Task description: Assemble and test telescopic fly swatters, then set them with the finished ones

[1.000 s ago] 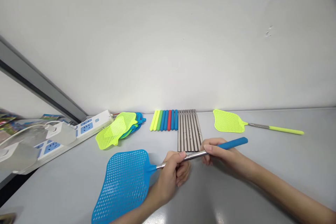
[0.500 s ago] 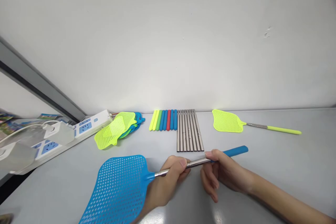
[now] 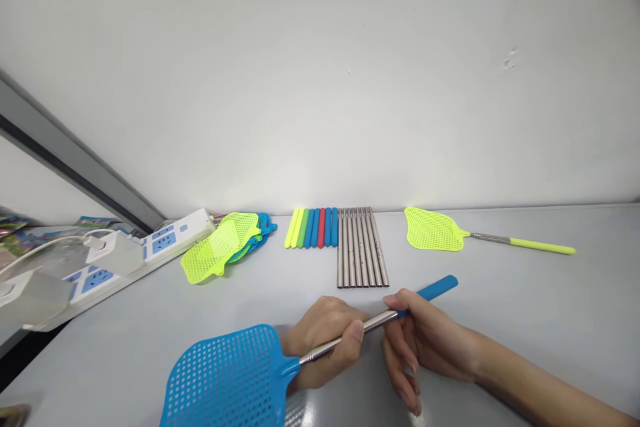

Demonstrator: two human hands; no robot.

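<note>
A fly swatter with a blue perforated head, a metal rod and a blue handle sleeve is held between my hands, tilted up toward the right. My left hand closes round the rod near the head, its thumb along the metal. At the lower end of the blue sleeve, my right hand pinches with thumb and fingers, the other fingers hanging loosely below. Just beyond lie several metal rods side by side. Left of them is a row of yellow, green, blue and red sleeves.
A complete yellow fly swatter lies at the right by the wall. Loose yellow and blue swatter heads are piled at the left. White power strips with plugged-in adapters and cables run along the left edge.
The swatter's head has dipped lower, so the rod slants more steeply. My left hand has turned over with its back up. The sleeve and my right hand shifted slightly left.
</note>
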